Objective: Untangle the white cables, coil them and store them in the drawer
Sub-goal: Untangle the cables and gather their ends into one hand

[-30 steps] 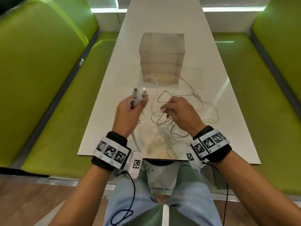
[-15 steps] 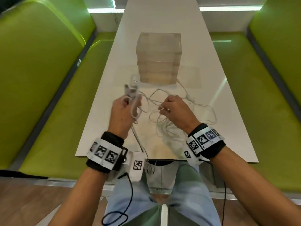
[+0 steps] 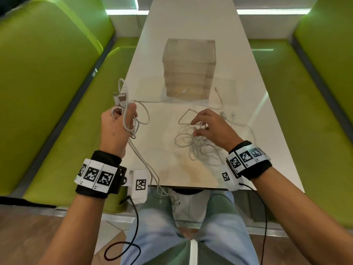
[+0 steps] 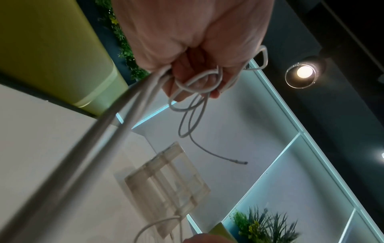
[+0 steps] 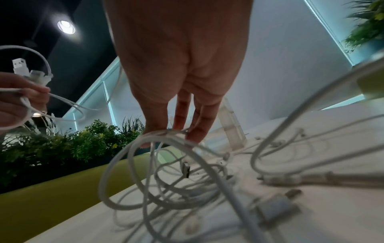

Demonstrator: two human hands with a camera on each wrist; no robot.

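My left hand [image 3: 118, 123] is raised over the table's left side. It grips a bunch of white cable loops [image 4: 193, 85] with USB plugs [image 3: 121, 97] sticking up. Two strands [image 3: 145, 161] run from it over the near table edge. A tangle of white cables [image 3: 194, 144] lies on the table to the right. My right hand [image 3: 208, 125] hovers over it, fingers spread and fairly straight, fingertips [image 5: 197, 133] touching a top loop. The clear drawer unit [image 3: 189, 67] stands behind, drawers shut.
The white table [image 3: 191, 20] is long and narrow, with green benches [image 3: 57, 73] close on both sides. Loose cable ends [image 3: 219, 96] lie right of the drawer unit. The person's knees are under the near edge.
My left hand has pulled its cables out to the left, away from the tangle. My right hand has loosened from a pinch to spread fingers on the tangle.
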